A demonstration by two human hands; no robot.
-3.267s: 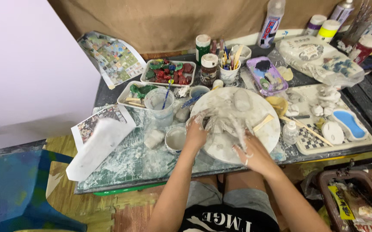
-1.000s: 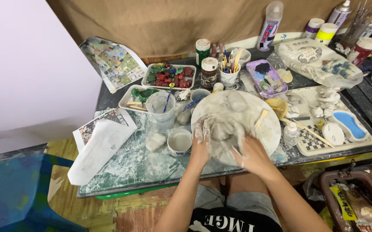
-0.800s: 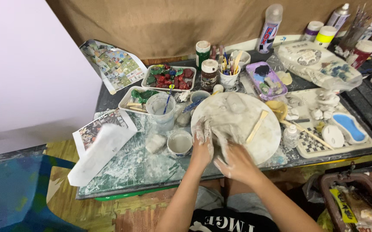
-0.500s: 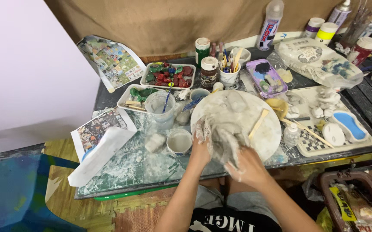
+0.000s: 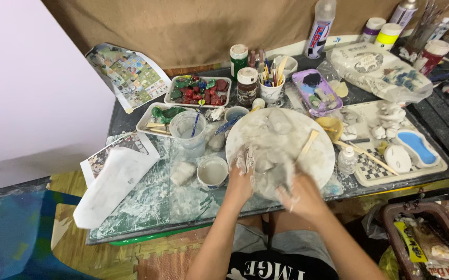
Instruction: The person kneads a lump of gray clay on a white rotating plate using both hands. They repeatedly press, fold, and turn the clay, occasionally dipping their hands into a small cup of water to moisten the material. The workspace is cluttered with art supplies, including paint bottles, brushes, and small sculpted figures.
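A lump of wet grey clay (image 5: 268, 173) lies near the front of a round white board (image 5: 307, 129) on the table. My left hand (image 5: 241, 179) presses its clay-smeared fingers against the lump's left side. Cupping the lump's right side is my right hand (image 5: 299, 194), also coated in clay. A wooden modelling stick (image 5: 308, 143) rests on the board to the right of the clay.
A small bowl of slip (image 5: 212, 171) and a clear water cup with a brush (image 5: 188, 129) stand left of the board. Trays of coloured pieces (image 5: 196, 91), paint jars, a brush cup (image 5: 272, 91), a purple palette (image 5: 315, 91) and a checkered tray (image 5: 390, 155) crowd the table. White paper (image 5: 113, 184) lies at left.
Both hands have kept working the clay lump at the board's front edge, shifting slightly around it. The head camera has moved a little.
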